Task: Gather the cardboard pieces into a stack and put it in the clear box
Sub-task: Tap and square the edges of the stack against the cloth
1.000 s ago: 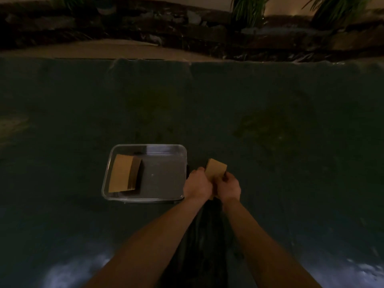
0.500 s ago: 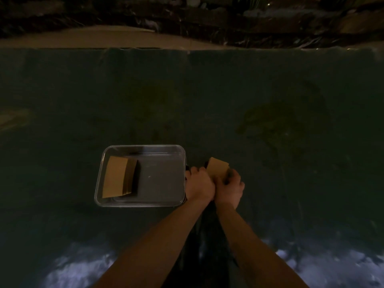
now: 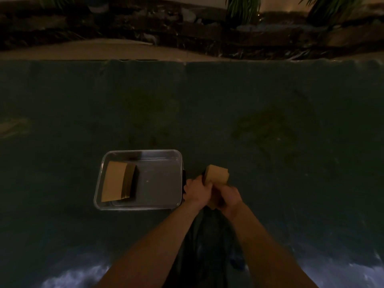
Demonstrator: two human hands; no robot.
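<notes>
Both hands, the left hand and the right hand, were closed together around a brown cardboard stack just right of the clear rectangular plastic box. The box's near right wall almost touched the left hand and was the only barrier on that side. Inside the box, another tan cardboard stack leaned along the far-left wall, leaving the half of the floor nearest the hands bare. Ahead of the hands and to their right, the dark green surface lay open as far as its far edge, beyond which a bed of dark rocks and plants rose.
</notes>
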